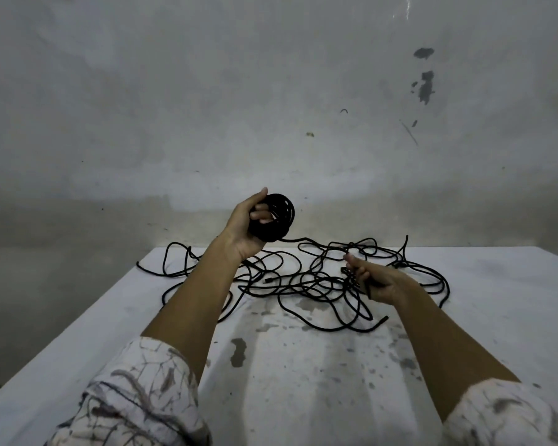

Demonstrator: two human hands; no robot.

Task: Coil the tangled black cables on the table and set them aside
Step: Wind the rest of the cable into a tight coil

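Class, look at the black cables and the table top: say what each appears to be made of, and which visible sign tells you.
Cables: likely rubber or plastic sheathing, matte black; they bend into loose loops and show no shine. The wound coil in the left hand looks the same.
Table: perhaps painted board or stone, white and dull; grey patches suggest chipped or stained coating. Not certain.

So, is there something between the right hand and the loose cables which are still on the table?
Nothing visible. The right hand already pinches a strand of the tangled cables on the table. The left hand holds the wound coil above the pile, joined to it by one strand.
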